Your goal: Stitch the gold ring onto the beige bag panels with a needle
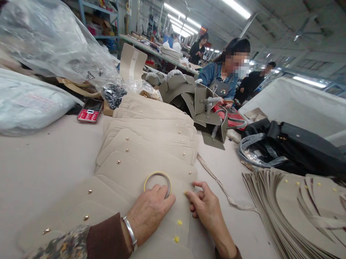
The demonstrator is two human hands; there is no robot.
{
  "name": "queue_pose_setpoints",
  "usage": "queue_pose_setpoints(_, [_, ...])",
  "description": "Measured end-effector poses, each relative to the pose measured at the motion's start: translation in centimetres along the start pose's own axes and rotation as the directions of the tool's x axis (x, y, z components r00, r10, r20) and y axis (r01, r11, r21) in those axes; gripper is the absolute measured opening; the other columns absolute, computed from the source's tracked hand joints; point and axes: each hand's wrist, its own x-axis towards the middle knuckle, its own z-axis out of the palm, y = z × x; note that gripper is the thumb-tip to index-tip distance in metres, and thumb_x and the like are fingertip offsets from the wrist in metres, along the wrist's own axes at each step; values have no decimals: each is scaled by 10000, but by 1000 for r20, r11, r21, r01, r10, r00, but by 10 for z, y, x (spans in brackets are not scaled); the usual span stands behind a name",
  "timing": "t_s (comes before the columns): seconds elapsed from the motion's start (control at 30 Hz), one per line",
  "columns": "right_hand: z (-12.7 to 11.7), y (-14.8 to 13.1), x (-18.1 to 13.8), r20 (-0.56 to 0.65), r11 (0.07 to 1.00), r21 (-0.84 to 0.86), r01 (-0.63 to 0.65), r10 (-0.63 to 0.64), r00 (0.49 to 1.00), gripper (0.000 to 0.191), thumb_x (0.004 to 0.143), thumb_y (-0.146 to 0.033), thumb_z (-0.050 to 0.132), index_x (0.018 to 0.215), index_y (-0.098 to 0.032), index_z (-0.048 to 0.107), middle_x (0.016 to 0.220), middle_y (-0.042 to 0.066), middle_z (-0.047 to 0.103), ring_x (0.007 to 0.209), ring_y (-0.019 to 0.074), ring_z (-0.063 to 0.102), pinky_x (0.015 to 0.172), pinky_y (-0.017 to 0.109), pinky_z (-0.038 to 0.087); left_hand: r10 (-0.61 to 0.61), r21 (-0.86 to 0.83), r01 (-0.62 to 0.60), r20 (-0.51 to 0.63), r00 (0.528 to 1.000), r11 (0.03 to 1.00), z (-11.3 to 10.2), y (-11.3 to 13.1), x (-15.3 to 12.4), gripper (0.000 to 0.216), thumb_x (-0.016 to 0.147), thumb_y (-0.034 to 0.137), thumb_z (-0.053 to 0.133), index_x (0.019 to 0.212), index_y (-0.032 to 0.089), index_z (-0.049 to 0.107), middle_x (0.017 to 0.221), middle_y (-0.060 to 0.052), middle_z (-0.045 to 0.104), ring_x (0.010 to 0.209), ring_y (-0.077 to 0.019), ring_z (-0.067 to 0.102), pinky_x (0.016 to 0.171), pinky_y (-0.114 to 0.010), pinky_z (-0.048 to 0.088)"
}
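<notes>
A fanned row of beige leather panels (pixel 149 143) with small gold studs lies on the table in front of me. My left hand (pixel 150 212) rests on the nearest panel, fingers curled round a thin roll of tape (pixel 157 181) lying flat there. My right hand (pixel 205 205) sits beside it at the panel's right edge, fingers bent and pinched near a gold stud; what they hold is too small to make out. Small yellow tabs (pixel 179 222) dot the panels closest to me.
A second fan of beige panels (pixel 295 211) lies right. Black bags (pixel 298 146) and grey bag parts (pixel 191 99) sit beyond. Plastic sacks (pixel 28 100) and a red phone (pixel 90 110) are left. A masked person (pixel 223 78) works across the table; others stand farther back.
</notes>
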Motion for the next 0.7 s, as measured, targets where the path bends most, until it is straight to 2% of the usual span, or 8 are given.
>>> queue_pose_setpoints(0.1, [-1,4,-5,31,997,75,20,-22,999,372,818,-527,571,852,-160,627,535,-30,563,440,117,509,418,212,430,-2,-6,2,8,1000,1000,0,0,-2,163,889,54,440,897,193,523,868,-58,534,807,-213,523,654,-302,478])
queue_pose_setpoints(0.2, [1,0,-9,18,987,-109,117,-116,993,336,839,-471,562,768,-162,674,530,-9,576,483,128,519,475,221,421,-4,-8,4,-10,1000,1000,1,-1,-3,169,879,46,445,899,197,517,857,-48,525,808,-206,524,665,-298,475])
queue_pose_setpoints(0.3, [5,-9,-7,-18,938,-287,194,-208,978,270,842,-378,553,724,-177,691,579,9,631,538,143,554,533,229,410,1,-4,-1,-38,999,1000,3,-1,-3,186,866,30,442,896,200,511,854,-48,528,795,-210,525,659,-305,472])
queue_pose_setpoints(0.43, [8,-20,2,4,891,-397,221,-239,971,211,818,-286,540,708,-188,692,549,-24,609,517,128,537,524,220,358,15,9,-15,-23,1000,1000,4,-2,-2,215,834,2,441,893,199,504,860,-46,538,790,-211,530,655,-307,473])
queue_pose_setpoints(0.53, [6,-27,2,47,897,-388,211,-209,977,202,800,-260,540,705,-179,699,564,-21,620,534,132,545,519,217,349,7,2,-7,-15,1000,1000,3,-3,-2,240,812,-11,448,906,202,505,871,-43,544,795,-216,536,647,-309,476])
queue_pose_setpoints(0.63, [1,-30,-5,168,915,-347,207,-157,973,217,803,-273,552,672,-170,692,594,-5,647,566,144,564,526,222,362,4,-16,-4,-7,1000,1000,0,-3,-3,232,831,6,446,925,208,509,880,-40,555,801,-222,542,644,-314,478])
queue_pose_setpoints(0.7, [-4,-28,-10,191,932,-294,210,-158,969,217,817,-304,553,756,-168,712,634,6,664,589,153,572,541,229,384,8,-28,-8,-3,1000,1000,-2,-4,-4,211,850,22,446,927,207,512,875,-36,562,792,-217,542,644,-310,477])
